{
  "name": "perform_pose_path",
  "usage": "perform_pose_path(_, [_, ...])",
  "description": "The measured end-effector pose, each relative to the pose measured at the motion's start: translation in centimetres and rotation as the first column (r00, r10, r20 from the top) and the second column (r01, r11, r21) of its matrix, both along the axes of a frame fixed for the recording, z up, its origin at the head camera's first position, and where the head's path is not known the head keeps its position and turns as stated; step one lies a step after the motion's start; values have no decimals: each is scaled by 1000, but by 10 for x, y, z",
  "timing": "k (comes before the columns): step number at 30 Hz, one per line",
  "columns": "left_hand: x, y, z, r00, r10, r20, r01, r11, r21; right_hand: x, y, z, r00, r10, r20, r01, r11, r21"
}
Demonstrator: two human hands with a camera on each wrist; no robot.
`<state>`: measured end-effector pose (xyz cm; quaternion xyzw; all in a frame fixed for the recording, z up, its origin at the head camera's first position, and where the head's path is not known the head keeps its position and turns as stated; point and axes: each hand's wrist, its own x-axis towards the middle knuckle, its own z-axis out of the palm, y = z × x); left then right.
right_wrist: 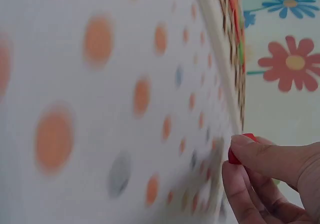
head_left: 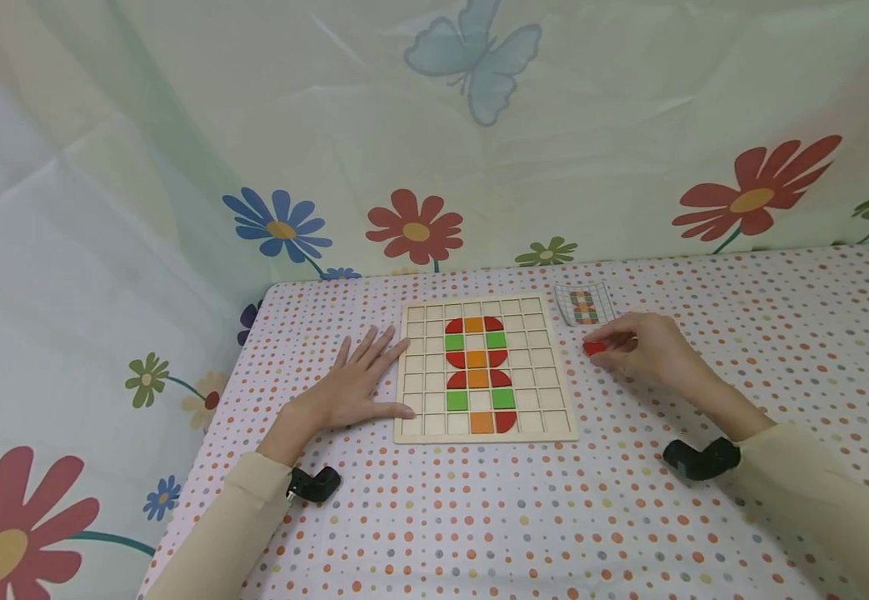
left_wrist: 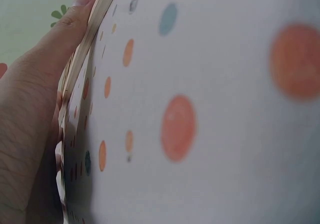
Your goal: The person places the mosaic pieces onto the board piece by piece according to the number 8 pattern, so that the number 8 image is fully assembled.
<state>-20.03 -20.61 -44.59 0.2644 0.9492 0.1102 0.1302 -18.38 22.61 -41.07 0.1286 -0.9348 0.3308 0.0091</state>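
Observation:
A square wooden grid board [head_left: 535, 421] lies on the table with red, green and orange pieces set in its middle columns, forming two stacked rings. At the bottom row an orange square [head_left: 482, 422] has a red quarter-round piece [head_left: 505, 421] on its right and a bare cell on its left. My left hand [head_left: 352, 389] lies spread at the board's left edge, thumb and fingertips on the frame. Right of the board, my right hand [head_left: 647, 350] pinches a red piece [head_left: 594, 347] between thumb and fingers, just over the cloth. The right wrist view shows this red piece [right_wrist: 234, 156] partly covered by the fingertips.
A small pattern card [head_left: 584, 305] with a printed grid lies beyond my right hand, by the board's upper right corner. A dotted cloth [head_left: 524, 517] covers the table. Behind it hangs a flowered curtain [head_left: 599, 125]. Each wrist carries a black device [head_left: 701, 459].

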Motion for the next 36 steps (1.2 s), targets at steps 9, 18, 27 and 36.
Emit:
perform_pose_path(9, [1,1,1,1000,0,8,0,1000,-1,15,-62,10,980,201,-5,-201,974,-104])
perform_pose_path(18, [0,1,1,1000,4,0,-4,1000,-14,26,-124,6,921,378,99,-345,906,-243])
perform_pose_path(27, [-1,1,1,1000,3,7,-3,1000,-4,30,-151,-5,877,473,78,-434,852,-293])
perform_pose_path(36, [-1,2,1,1000,14,10,-14,1000,-24,34,-152,-14,877,478,46,-449,850,-275])
